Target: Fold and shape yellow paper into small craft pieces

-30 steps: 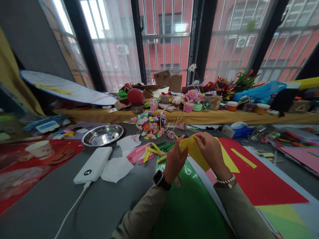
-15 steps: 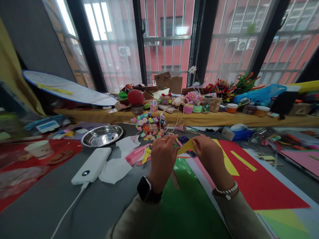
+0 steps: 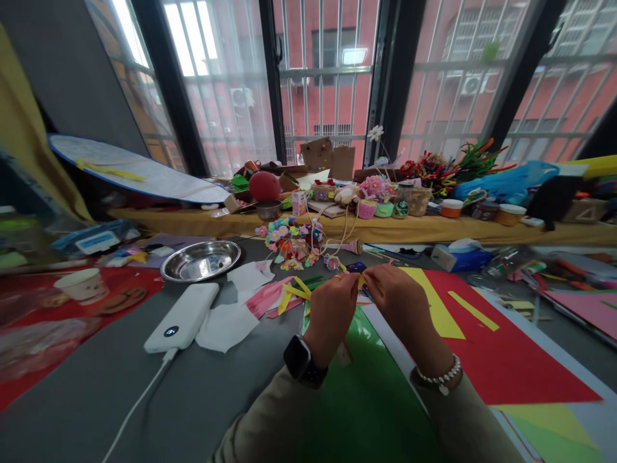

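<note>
The round dish [image 3: 200, 262] is gleaming in smooth, mirror-bright metal, while the green sheet [image 3: 376, 373] is throwing back glossy highlights (it is looking like plastic or coated card). The yellow scrap [image 3: 361, 281] and the red sheet [image 3: 520, 354] are showing matt, papery faces. The power bank [image 3: 186, 315] is presenting smooth plastic, and the blue bag [image 3: 513, 182] is shining as crinkled plastic.

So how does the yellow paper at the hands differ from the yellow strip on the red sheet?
The yellow paper is pinched between the left hand and right hand; the yellow strip lies on the red sheet, clear of both. Only a small bit of the yellow paper shows; the yellow strip shows whole, long and narrow. Both are yellow.
</note>
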A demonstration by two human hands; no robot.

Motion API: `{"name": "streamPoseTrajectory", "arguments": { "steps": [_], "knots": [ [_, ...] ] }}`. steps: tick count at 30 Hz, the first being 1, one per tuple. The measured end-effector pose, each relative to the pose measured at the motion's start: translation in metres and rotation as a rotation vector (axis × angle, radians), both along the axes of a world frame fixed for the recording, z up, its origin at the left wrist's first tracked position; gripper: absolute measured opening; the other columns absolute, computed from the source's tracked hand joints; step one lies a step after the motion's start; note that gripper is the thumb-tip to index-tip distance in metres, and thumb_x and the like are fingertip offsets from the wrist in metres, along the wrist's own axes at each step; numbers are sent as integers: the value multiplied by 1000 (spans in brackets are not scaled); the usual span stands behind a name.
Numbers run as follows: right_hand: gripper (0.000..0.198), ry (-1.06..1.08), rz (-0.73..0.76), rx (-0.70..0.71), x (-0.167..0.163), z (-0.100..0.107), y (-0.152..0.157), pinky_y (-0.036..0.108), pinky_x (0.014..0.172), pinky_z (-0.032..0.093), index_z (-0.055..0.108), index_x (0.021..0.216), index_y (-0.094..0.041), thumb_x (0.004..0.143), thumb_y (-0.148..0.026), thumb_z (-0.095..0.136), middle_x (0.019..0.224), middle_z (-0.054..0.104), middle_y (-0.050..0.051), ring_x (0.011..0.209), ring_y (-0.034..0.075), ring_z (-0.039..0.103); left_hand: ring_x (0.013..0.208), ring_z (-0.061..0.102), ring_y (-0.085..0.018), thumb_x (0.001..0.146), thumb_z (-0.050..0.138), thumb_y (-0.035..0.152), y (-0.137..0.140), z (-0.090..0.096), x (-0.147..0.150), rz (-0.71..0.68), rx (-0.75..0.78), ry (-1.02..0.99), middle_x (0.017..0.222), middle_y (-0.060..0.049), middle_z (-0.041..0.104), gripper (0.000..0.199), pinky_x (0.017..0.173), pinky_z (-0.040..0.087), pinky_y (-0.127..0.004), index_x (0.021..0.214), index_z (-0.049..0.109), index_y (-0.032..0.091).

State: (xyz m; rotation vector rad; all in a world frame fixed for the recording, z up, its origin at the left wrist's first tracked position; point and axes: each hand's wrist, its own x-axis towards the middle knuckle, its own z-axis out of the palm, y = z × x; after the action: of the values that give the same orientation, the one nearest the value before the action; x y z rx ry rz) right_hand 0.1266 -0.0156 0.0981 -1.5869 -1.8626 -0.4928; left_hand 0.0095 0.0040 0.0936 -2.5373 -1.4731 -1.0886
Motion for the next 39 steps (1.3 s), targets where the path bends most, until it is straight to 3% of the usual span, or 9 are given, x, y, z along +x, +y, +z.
{"name": "streamPoseTrajectory", "arguments": {
  "steps": [21, 27, 30, 34, 36, 39],
  "knots": [
    [22, -3, 30, 30, 0, 8, -6, 24, 57, 34, 57, 78, -18, 79, -22, 35, 74, 60, 5, 69, 17, 53, 66, 54, -14, 80, 35, 26, -3, -6, 1, -76, 106, -111, 74, -5, 61, 23, 60, 37, -22, 84, 57, 18],
    [18, 37, 72, -21, 5, 8, -5, 23, 58, 34, 56, 79, -18, 78, -22, 38, 75, 60, 4, 71, 17, 53, 66, 55, -14, 80, 36, 25, -3, -5, 3, -66, 89, -83, 74, -5, 61, 23, 58, 36, -22, 83, 58, 18],
    [16, 46, 130, -123, 12, 9, -4, 23, 57, 34, 56, 77, -19, 77, -22, 41, 73, 60, 3, 67, 16, 53, 66, 55, -15, 79, 37, 24, 0, 3, -4, -100, 1, -19, 74, -5, 62, 23, 57, 36, -22, 81, 59, 19],
    [16, 77, 350, -407, 19, 7, -4, 21, 53, 33, 57, 72, -20, 75, -22, 42, 67, 60, 1, 61, 14, 53, 63, 56, -15, 72, 47, 24, 6, 16, -25, -298, -147, 179, 69, 0, 64, 16, 54, 33, -20, 73, 62, 23],
    [17, 144, 490, -544, 20, 1, -4, 20, 50, 33, 58, 72, -21, 76, -22, 41, 64, 59, 0, 57, 13, 51, 59, 55, -13, 70, 49, 23, 10, 15, -35, -422, -246, 248, 66, 2, 64, 14, 51, 32, -18, 72, 63, 24],
    [18, 196, 556, -642, 18, -19, -2, 19, 48, 32, 58, 70, -19, 75, -22, 41, 61, 57, -1, 55, 12, 49, 58, 54, -12, 68, 49, 22, 14, 0, -41, -462, -355, 345, 64, 2, 63, 14, 49, 31, -17, 72, 63, 23]
  ]
}}
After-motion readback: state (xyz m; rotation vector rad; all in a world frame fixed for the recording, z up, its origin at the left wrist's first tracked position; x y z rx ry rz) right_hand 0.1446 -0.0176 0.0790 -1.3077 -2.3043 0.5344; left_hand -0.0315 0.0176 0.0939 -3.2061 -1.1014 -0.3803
